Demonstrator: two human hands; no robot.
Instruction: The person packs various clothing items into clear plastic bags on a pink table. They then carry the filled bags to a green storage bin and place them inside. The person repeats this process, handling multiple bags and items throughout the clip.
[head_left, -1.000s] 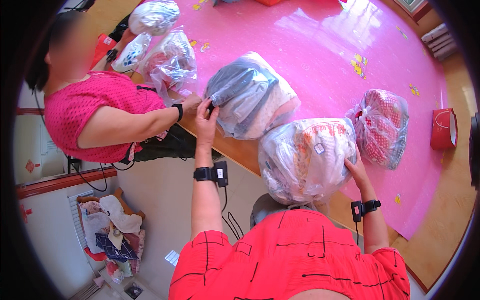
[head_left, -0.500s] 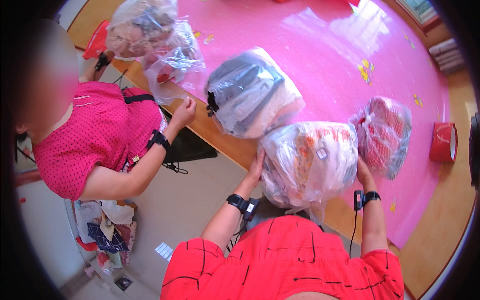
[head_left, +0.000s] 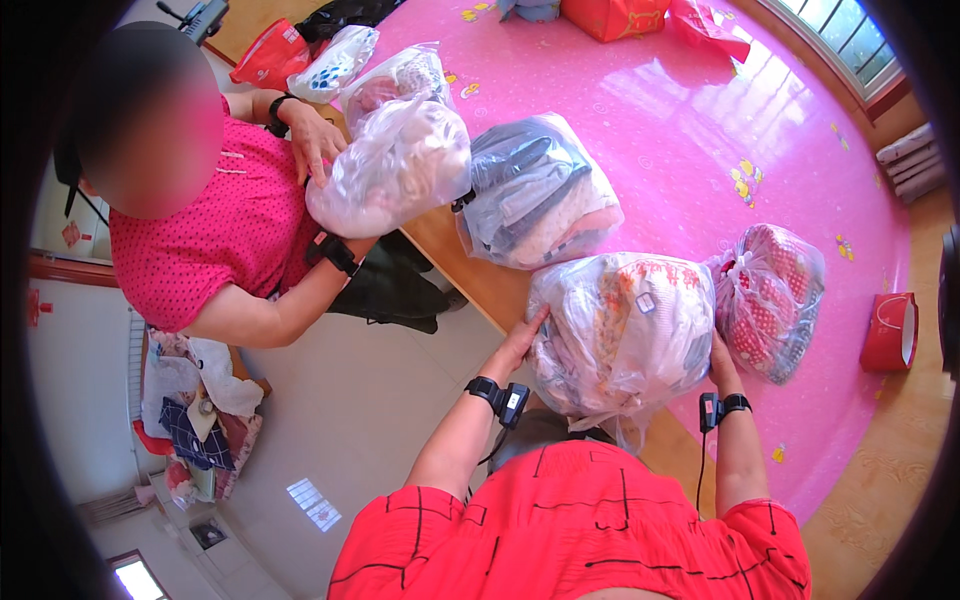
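Note:
A bulging clear plastic bag of folded clothes (head_left: 622,335), white with orange and red patterns, is at the table's near edge in front of me. My left hand (head_left: 524,335) presses against its left side with the thumb up. On the opposite side my right hand (head_left: 722,362) grips the bag, its fingers partly hidden behind it. Touching or close beside its right side is a knotted bag of red-and-white dotted cloth (head_left: 772,305). Just beyond, to the left, sits another clear bag with grey and pink clothes (head_left: 540,190).
At left, a person in a pink dotted top (head_left: 200,260) handles a clear bag of pale clothes (head_left: 405,165). A red paper bag (head_left: 888,335) stands far right on the pink-covered table (head_left: 680,150). Bundled cloths (head_left: 205,430) lie low at left.
The other person now has both hands at a bag of pale clothes, held nearer the grey-clothes bag. My hands stay on either side of my bag. The view has shifted slightly.

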